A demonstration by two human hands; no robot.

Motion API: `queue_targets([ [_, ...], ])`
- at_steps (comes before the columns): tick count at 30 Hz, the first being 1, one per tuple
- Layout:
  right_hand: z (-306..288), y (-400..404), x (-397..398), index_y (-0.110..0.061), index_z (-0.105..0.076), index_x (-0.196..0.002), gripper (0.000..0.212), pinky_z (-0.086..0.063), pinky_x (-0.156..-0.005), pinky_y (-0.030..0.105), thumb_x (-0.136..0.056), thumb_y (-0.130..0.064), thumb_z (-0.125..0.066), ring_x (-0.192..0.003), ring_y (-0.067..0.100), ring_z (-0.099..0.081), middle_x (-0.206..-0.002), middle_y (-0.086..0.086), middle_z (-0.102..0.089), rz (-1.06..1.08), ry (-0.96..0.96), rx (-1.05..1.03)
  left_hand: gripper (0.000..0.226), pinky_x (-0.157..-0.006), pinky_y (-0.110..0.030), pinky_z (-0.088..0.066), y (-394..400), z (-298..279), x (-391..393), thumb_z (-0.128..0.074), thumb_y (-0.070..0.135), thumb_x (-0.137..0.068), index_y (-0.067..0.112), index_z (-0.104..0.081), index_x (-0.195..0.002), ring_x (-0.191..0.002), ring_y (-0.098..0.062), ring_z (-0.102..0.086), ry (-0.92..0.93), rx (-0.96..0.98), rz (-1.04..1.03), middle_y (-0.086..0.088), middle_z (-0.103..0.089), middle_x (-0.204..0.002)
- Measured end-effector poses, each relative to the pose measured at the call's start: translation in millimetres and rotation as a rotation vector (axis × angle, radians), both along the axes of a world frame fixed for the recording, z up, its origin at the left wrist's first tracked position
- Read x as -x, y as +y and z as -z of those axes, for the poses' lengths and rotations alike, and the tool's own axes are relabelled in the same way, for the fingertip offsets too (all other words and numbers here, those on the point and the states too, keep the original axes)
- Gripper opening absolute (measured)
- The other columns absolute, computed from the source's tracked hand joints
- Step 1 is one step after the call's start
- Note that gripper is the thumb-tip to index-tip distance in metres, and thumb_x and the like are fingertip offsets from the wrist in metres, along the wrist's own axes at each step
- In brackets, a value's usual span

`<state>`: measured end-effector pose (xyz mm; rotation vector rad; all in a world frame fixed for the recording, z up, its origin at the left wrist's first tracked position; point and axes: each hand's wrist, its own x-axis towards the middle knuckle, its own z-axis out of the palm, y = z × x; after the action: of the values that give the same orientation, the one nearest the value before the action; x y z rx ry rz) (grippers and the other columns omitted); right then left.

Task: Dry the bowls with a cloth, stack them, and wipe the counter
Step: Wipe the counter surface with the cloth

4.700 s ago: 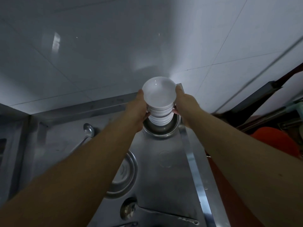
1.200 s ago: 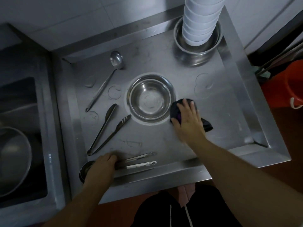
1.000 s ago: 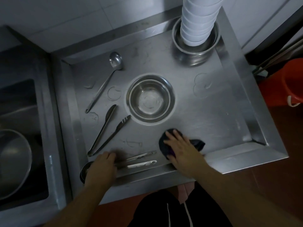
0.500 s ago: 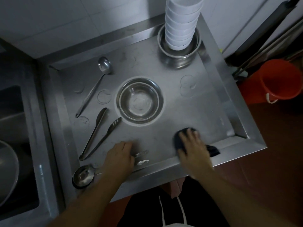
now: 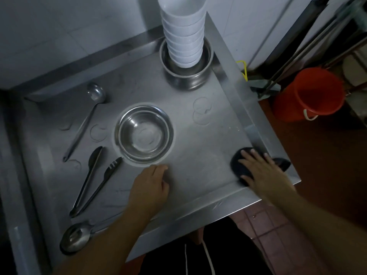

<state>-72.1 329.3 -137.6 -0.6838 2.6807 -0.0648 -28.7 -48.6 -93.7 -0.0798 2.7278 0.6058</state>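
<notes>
At the counter's near right corner, the right hand pressed a dark cloth flat against the steel counter.
Fingers lay spread and nearly straight over the cloth, palm down, pinning it rather than clenching it; one end of the cloth poked out past the hand onto the raised rim. Soft and limp, it would likely bunch and slide easily on wet steel, so broad palm pressure seemed the sensible hold. The left hand rested on the counter just below the steel bowl, fingers loosely curled and gripping nothing. The stack of white bowls stood in a steel pot at the far corner, probably smooth, breakable and top-heavy.
</notes>
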Motion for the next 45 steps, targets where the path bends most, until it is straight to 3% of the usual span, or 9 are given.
queue_targets([
  [7, 5.3, 38.4, 106.0, -0.014, -0.064, -0.144, 0.057, -0.032, -0.120, 0.049, -0.102, -0.045, -0.042, -0.151, 0.030, -0.041, -0.163, 0.006, -0.043, -0.438, 0.073, 0.038, 0.043, -0.091, -0.046, -0.055, 31.2, 8.5, 14.2, -0.072, 0.005, -0.085, 0.010, -0.068, -0.127, -0.103, -0.034, -0.066, -0.022, -0.073, -0.032, -0.011, -0.069, -0.115],
  [11, 14.5, -14.3, 194.2, -0.011, -0.060, -0.147, 0.052, -0.035, -0.121, 0.052, -0.102, -0.036, -0.057, -0.152, 0.034, -0.041, -0.163, 0.011, -0.045, -0.350, 0.185, 0.108, 0.041, -0.091, -0.046, -0.055, 43.5, 10.1, 34.2, -0.071, 0.005, -0.085, 0.010, -0.068, -0.126, -0.102, -0.033, -0.065, -0.021, -0.086, -0.052, -0.011, -0.069, -0.114],
  [15, 20.9, -85.0, 254.5, -0.008, -0.045, -0.157, 0.060, -0.017, -0.129, 0.050, -0.108, -0.041, -0.038, -0.159, 0.033, -0.025, -0.170, 0.012, -0.032, -0.093, 0.200, 0.108, 0.041, -0.089, -0.042, -0.052, 45.0, 10.9, 60.6, -0.065, 0.009, -0.089, 0.013, -0.065, -0.130, -0.102, -0.029, -0.062, 0.002, -0.065, -0.131, -0.008, -0.066, -0.113],
  [20, 32.9, -109.5, 193.1, -0.001, -0.053, -0.148, 0.054, -0.020, -0.127, 0.052, -0.104, -0.031, -0.053, -0.157, 0.040, -0.028, -0.167, 0.019, -0.036, 0.008, 0.116, 0.360, 0.038, -0.092, -0.046, -0.053, 43.2, 9.2, 80.8, -0.064, 0.008, -0.091, 0.012, -0.065, -0.128, -0.103, -0.030, -0.062, 0.023, -0.075, -0.189, -0.009, -0.066, -0.114],
  [26, 30.8, -37.9, 56.9, -0.020, -0.066, -0.127, 0.042, -0.026, -0.125, 0.052, -0.095, -0.049, -0.066, -0.161, 0.024, -0.023, -0.168, 0.000, -0.038, -0.372, -0.226, 0.462, 0.036, -0.091, -0.038, -0.050, 49.6, 10.4, 83.7, -0.061, 0.007, -0.090, 0.012, -0.064, -0.125, -0.102, -0.026, -0.060, 0.018, -0.085, -0.210, -0.006, -0.063, -0.112],
  [30, 25.9, -22.2, 71.4, -0.022, -0.072, -0.127, 0.044, -0.028, -0.125, 0.048, -0.090, -0.044, -0.075, -0.155, 0.024, -0.034, -0.163, -0.002, -0.047, -0.590, -0.134, 0.308, 0.037, -0.088, -0.039, -0.049, 54.9, 11.3, 81.3, -0.064, 0.007, -0.087, 0.013, -0.065, -0.123, -0.100, -0.026, -0.060, 0.016, -0.076, -0.228, -0.005, -0.064, -0.108],
  [34, 26.1, -72.0, 152.2, -0.004, -0.056, -0.149, 0.062, -0.035, -0.120, 0.064, -0.094, -0.025, -0.077, -0.153, 0.040, -0.035, -0.161, 0.017, -0.046, -0.067, 0.029, 0.366, 0.038, -0.089, -0.037, -0.050, 54.8, 10.3, 79.1, -0.065, 0.008, -0.087, 0.016, -0.065, -0.125, -0.101, -0.024, -0.061, 0.035, -0.058, -0.263, -0.004, -0.065, -0.111],
  [38, 28.8, -154.5, 210.0, -0.002, -0.040, -0.159, 0.064, -0.016, -0.130, 0.052, -0.106, -0.032, -0.059, -0.159, 0.038, -0.023, -0.168, 0.017, -0.035, 0.241, 0.036, 0.434, 0.039, -0.094, -0.038, -0.053, 52.1, 5.7, 76.5, -0.065, 0.009, -0.090, 0.017, -0.065, -0.128, -0.105, -0.021, -0.062, 0.028, -0.059, -0.304, -0.001, -0.066, -0.115],
  [45, 53.4, -162.4, 179.6, -0.009, -0.054, -0.152, 0.059, -0.024, -0.129, 0.050, -0.102, -0.041, -0.062, -0.156, 0.030, -0.034, -0.163, 0.009, -0.046, -0.332, 0.029, 0.560, 0.034, -0.090, -0.034, -0.050, 43.7, -0.2, 73.8, -0.065, 0.012, -0.091, 0.019, -0.066, -0.124, -0.102, -0.019, -0.060, 0.036, -0.034, -0.351, 0.000, -0.065, -0.113],
])
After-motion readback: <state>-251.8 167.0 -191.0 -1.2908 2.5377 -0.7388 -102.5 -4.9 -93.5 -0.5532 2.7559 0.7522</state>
